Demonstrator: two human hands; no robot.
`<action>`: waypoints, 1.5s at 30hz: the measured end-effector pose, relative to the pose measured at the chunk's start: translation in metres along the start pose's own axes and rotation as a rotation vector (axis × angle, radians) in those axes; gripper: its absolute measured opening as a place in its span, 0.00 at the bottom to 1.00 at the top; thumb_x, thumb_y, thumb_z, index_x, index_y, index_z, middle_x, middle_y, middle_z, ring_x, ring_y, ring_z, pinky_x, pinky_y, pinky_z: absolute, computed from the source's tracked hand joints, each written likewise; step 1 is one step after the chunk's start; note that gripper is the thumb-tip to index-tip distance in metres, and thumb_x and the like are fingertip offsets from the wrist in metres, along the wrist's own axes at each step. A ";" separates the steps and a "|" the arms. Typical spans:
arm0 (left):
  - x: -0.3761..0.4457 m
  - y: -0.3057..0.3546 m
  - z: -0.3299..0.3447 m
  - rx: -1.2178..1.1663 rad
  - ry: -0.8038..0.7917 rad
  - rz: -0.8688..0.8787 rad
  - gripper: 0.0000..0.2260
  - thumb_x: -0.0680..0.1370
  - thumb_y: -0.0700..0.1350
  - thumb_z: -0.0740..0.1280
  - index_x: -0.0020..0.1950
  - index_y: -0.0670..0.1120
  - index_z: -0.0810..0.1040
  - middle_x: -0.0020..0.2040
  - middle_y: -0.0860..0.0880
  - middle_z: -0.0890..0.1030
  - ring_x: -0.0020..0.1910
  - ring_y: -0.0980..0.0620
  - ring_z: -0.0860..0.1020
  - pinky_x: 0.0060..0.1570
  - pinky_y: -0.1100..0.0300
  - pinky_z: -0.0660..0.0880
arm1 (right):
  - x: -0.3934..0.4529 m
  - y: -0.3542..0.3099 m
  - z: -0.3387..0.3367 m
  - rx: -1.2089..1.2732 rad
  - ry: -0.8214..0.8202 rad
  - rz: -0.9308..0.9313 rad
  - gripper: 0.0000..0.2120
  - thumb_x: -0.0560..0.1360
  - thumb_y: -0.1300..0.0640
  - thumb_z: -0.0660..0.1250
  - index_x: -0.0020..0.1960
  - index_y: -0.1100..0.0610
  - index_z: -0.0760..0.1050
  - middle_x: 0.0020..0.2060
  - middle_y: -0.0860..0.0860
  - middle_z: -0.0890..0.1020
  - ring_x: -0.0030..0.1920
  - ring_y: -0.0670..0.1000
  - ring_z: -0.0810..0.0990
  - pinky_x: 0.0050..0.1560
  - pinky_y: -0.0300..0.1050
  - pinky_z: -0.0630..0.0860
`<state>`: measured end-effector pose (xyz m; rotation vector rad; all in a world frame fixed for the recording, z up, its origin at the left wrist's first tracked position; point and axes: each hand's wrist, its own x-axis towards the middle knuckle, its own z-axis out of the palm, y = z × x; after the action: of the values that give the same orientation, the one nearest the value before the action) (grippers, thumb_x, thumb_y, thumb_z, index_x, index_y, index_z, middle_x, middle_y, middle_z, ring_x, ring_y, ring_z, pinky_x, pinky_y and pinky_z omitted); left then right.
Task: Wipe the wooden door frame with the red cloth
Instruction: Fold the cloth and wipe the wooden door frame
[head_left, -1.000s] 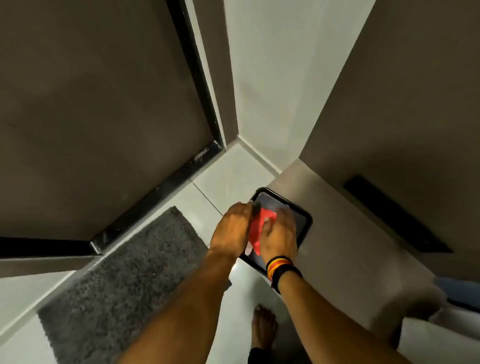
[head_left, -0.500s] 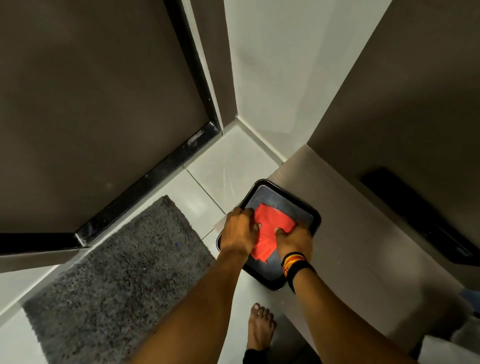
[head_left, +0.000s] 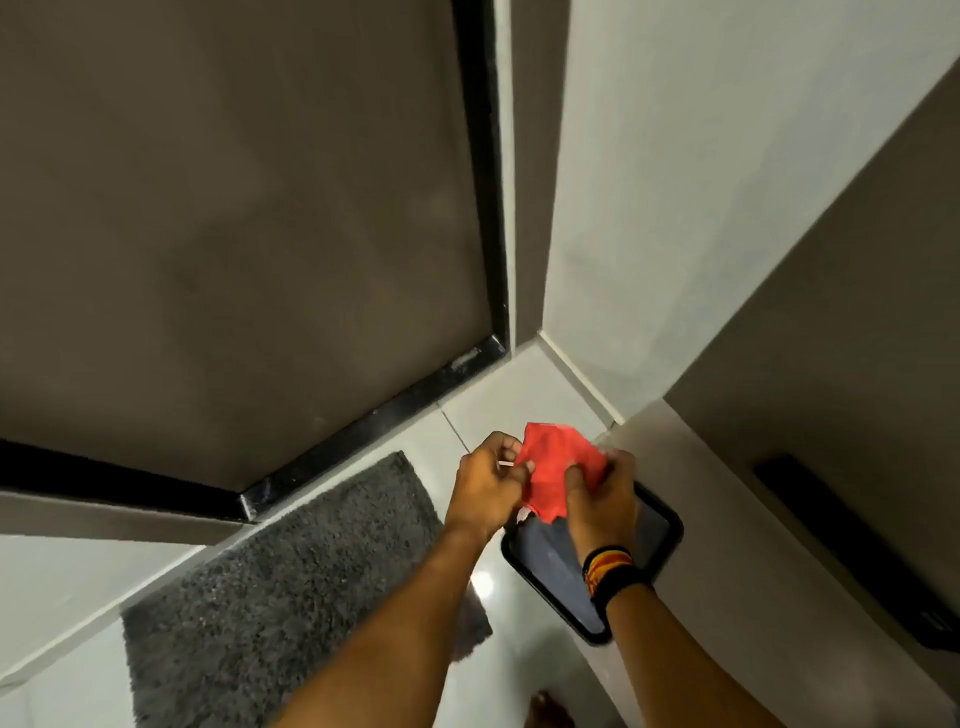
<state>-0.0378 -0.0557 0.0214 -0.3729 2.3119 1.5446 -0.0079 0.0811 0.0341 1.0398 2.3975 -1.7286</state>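
Note:
Both hands hold the red cloth (head_left: 553, 470) up in the air, spread between them above a black tray (head_left: 662, 525). My left hand (head_left: 485, 486) pinches its left edge and my right hand (head_left: 602, 501), with bands on the wrist, grips its right side. The brown door (head_left: 234, 234) with a black edge strip (head_left: 480, 171) fills the upper left. A narrow brown door frame (head_left: 530, 156) runs up just right of the strip, beyond and above the cloth.
A grey shaggy mat (head_left: 275, 577) lies on the white tiled floor at lower left. The black tray sits on a low beige ledge (head_left: 753, 561) by the right wall, which has a dark slot (head_left: 852, 545). A bare foot (head_left: 550, 712) shows at the bottom.
The cloth lay in the tray under both hands; now both hands have lifted it clear of the tray and hold it up. The view has tilted toward the door.

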 end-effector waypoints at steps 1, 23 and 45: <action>-0.001 0.014 -0.016 -0.004 0.017 0.026 0.07 0.78 0.41 0.72 0.46 0.53 0.79 0.46 0.52 0.82 0.34 0.58 0.82 0.33 0.56 0.83 | -0.006 -0.020 0.005 0.020 0.001 -0.057 0.12 0.77 0.59 0.69 0.58 0.56 0.70 0.48 0.54 0.80 0.41 0.53 0.78 0.36 0.37 0.73; -0.328 0.358 -0.654 -0.016 0.980 0.821 0.05 0.77 0.37 0.74 0.52 0.42 0.82 0.45 0.46 0.86 0.37 0.60 0.83 0.42 0.62 0.82 | -0.468 -0.629 0.153 0.587 -0.317 -1.069 0.20 0.75 0.59 0.72 0.65 0.54 0.73 0.58 0.52 0.83 0.58 0.55 0.82 0.55 0.39 0.71; -0.339 0.224 -0.867 0.763 1.549 0.836 0.12 0.83 0.51 0.60 0.60 0.47 0.77 0.57 0.48 0.81 0.56 0.47 0.78 0.55 0.49 0.79 | -0.602 -0.632 0.360 0.466 -0.075 -1.173 0.22 0.74 0.63 0.71 0.65 0.53 0.71 0.62 0.53 0.73 0.64 0.56 0.74 0.60 0.53 0.78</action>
<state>0.0694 -0.7639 0.6574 -0.4905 4.3801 0.1100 0.0080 -0.6353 0.6497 -0.6980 2.7804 -2.5627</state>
